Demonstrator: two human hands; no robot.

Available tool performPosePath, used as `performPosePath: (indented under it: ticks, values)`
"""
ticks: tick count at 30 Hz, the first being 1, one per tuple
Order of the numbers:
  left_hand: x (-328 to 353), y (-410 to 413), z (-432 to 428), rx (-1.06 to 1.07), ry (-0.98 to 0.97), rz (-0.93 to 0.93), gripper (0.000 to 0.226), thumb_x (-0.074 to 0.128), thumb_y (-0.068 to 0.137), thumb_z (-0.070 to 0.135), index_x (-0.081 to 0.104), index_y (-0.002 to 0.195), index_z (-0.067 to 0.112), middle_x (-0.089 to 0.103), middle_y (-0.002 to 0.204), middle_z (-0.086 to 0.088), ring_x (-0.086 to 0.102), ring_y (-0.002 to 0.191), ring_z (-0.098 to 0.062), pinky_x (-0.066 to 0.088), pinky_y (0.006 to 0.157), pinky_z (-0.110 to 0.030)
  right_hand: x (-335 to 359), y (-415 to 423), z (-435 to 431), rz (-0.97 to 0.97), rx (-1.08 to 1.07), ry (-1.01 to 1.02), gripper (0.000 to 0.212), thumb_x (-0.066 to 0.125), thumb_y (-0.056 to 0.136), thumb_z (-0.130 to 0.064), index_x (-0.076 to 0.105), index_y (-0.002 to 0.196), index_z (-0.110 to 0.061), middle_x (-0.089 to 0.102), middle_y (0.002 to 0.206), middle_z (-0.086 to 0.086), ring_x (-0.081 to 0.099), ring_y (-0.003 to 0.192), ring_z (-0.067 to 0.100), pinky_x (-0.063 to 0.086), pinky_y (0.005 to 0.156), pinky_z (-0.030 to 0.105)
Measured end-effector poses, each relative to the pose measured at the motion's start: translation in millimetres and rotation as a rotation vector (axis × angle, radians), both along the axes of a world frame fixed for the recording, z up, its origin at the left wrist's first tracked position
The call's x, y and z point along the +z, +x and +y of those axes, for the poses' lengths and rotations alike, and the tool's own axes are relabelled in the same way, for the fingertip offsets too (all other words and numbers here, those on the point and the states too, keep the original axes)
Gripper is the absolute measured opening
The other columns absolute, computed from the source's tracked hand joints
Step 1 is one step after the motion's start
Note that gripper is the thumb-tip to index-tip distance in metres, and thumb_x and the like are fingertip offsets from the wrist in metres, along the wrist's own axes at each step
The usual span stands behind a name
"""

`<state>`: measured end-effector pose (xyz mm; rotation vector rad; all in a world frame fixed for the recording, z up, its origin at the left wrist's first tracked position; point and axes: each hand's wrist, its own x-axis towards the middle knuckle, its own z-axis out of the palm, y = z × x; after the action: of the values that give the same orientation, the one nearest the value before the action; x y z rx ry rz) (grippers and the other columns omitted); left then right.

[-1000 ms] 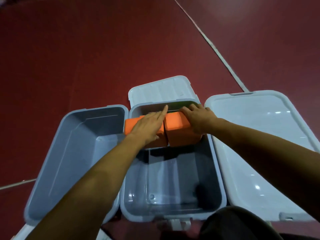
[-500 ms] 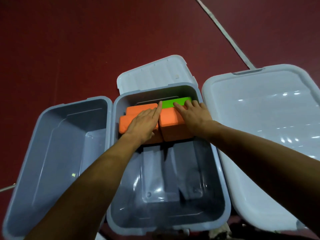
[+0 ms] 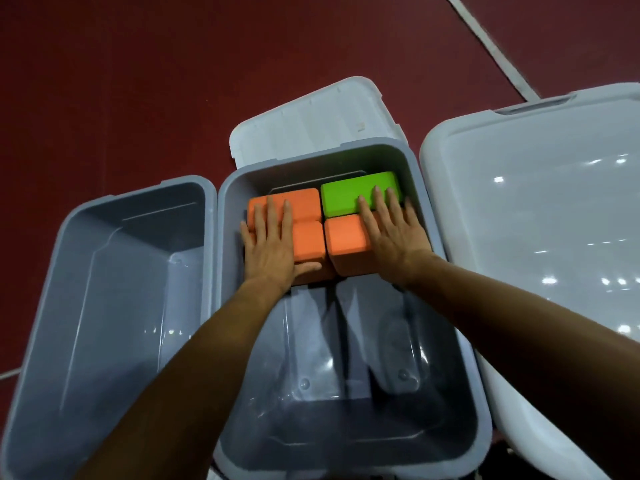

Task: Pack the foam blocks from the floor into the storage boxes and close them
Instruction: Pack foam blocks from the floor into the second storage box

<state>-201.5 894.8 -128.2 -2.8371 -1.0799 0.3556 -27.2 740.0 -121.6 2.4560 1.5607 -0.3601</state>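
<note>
The middle grey storage box [image 3: 221,271] holds foam blocks packed against its far wall. At the far left lies an orange block [image 3: 304,202], with a second orange block [image 3: 310,240] in front of it. A green block [image 3: 349,192] fills the far right corner, and a third orange block [image 3: 346,237] sits in front of it. My left hand [image 3: 270,247] lies flat, fingers spread, on the two left orange blocks. Flat across the right orange block rests my right hand [image 3: 391,233], its fingertips reaching onto the green one. Neither hand grips anything.
Another grey box [image 3: 86,289] stands to the left with nothing in it. A large pale lid [image 3: 540,202] lies at the right, and a smaller pale lid [image 3: 311,123] lies behind the middle box. Dark red floor with a white line [image 3: 491,50] surrounds them.
The two orange blocks my hands held at the box's rim have gone down to the box floor. Both hands now lie flat on top of the blocks. The camera has moved closer.
</note>
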Motion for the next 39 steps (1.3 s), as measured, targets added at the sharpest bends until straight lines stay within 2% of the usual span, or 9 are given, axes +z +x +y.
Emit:
performPosePath:
  ticks: [3, 6, 10, 15, 18, 24, 28, 33, 39]
  values:
    - [-14, 1, 3, 0.09, -0.058, -0.051, 0.132, 0.055, 0.068, 0.087, -0.014, 0.159, 0.023, -0.007, 0.165, -0.023, -0.006, 0.15, -0.046, 0.009, 0.119, -0.064, -6, 4, 3, 0.06, -0.011, 0.046, 0.122, 0.066, 0.08, -0.043, -0.025, 0.154, -0.012, -0.023, 0.161, 0.024, -0.019, 0.149, 0.043, 0.001, 0.122, 0.059]
    - [-16, 6, 13, 0.043, -0.041, -0.084, 0.133, 0.056, 0.066, 0.088, -0.011, 0.159, 0.022, -0.004, 0.164, -0.026, -0.004, 0.151, -0.045, 0.004, 0.121, -0.06, -6, 9, 12, 0.152, -0.041, 0.072, 0.124, 0.066, 0.079, -0.054, -0.023, 0.155, -0.014, -0.025, 0.161, 0.022, -0.021, 0.149, 0.042, 0.0, 0.122, 0.059]
    - [-23, 2, 17, -0.119, 0.016, -0.14, 0.128, 0.06, 0.069, 0.084, -0.002, 0.161, 0.02, 0.0, 0.168, -0.009, 0.0, 0.154, -0.035, 0.006, 0.123, -0.056, -12, 11, 12, 0.112, -0.005, 0.044, 0.132, 0.072, 0.072, -0.048, -0.024, 0.154, -0.01, -0.026, 0.16, 0.026, -0.022, 0.148, 0.046, 0.001, 0.121, 0.061]
    - [-26, -4, 5, -0.115, 0.01, -0.154, 0.124, 0.059, 0.071, 0.081, 0.003, 0.161, 0.017, 0.003, 0.168, -0.007, 0.003, 0.154, -0.034, 0.01, 0.122, -0.058, -25, 7, 2, -0.09, 0.096, 0.119, 0.098, 0.052, 0.091, -0.048, -0.001, 0.156, 0.002, 0.0, 0.158, 0.039, 0.0, 0.146, 0.057, 0.013, 0.118, 0.065]
    - [-26, -8, 1, -0.106, -0.006, -0.147, 0.122, 0.057, 0.072, 0.082, 0.002, 0.161, 0.018, 0.001, 0.168, -0.006, 0.0, 0.154, -0.032, 0.01, 0.122, -0.057, -29, 4, -3, -0.075, 0.103, 0.171, 0.096, 0.05, 0.091, -0.053, 0.007, 0.156, 0.003, 0.005, 0.158, 0.039, 0.003, 0.146, 0.058, 0.015, 0.118, 0.065]
    - [-23, -8, 6, -0.11, -0.032, -0.126, 0.122, 0.055, 0.073, 0.082, -0.002, 0.161, 0.018, -0.004, 0.168, -0.006, -0.004, 0.154, -0.032, 0.007, 0.123, -0.057, -28, 3, -1, -0.07, 0.106, 0.204, 0.094, 0.052, 0.092, -0.051, 0.008, 0.156, 0.002, 0.007, 0.158, 0.039, 0.003, 0.146, 0.058, 0.015, 0.119, 0.064]
    - [-14, -4, 3, -0.089, -0.083, -0.031, 0.125, 0.059, 0.074, 0.08, -0.009, 0.16, 0.019, -0.011, 0.168, -0.005, -0.007, 0.154, -0.033, 0.004, 0.123, -0.054, -16, 2, 0, -0.075, 0.102, 0.074, 0.099, 0.053, 0.091, -0.052, -0.002, 0.157, -0.002, 0.0, 0.16, 0.035, 0.0, 0.148, 0.055, 0.009, 0.121, 0.061]
    - [27, 23, -3, -0.088, -0.193, 0.07, 0.136, 0.061, 0.069, 0.083, -0.019, 0.157, 0.017, -0.013, 0.167, -0.01, -0.009, 0.154, -0.029, 0.0, 0.123, -0.052, 29, 11, 4, -0.07, 0.161, -0.038, 0.08, 0.03, 0.101, -0.043, -0.01, 0.157, -0.001, -0.006, 0.162, 0.03, 0.0, 0.152, 0.045, 0.001, 0.123, 0.056]
    - [94, 64, -34, -0.239, -0.255, 0.018, 0.127, 0.061, 0.077, 0.076, -0.013, 0.159, 0.014, -0.012, 0.167, -0.007, -0.007, 0.154, -0.025, 0.008, 0.125, -0.048, 98, 12, -16, -0.105, 0.166, -0.065, 0.083, 0.032, 0.101, -0.049, -0.005, 0.158, -0.001, -0.009, 0.164, 0.025, 0.002, 0.152, 0.044, 0.003, 0.123, 0.056]
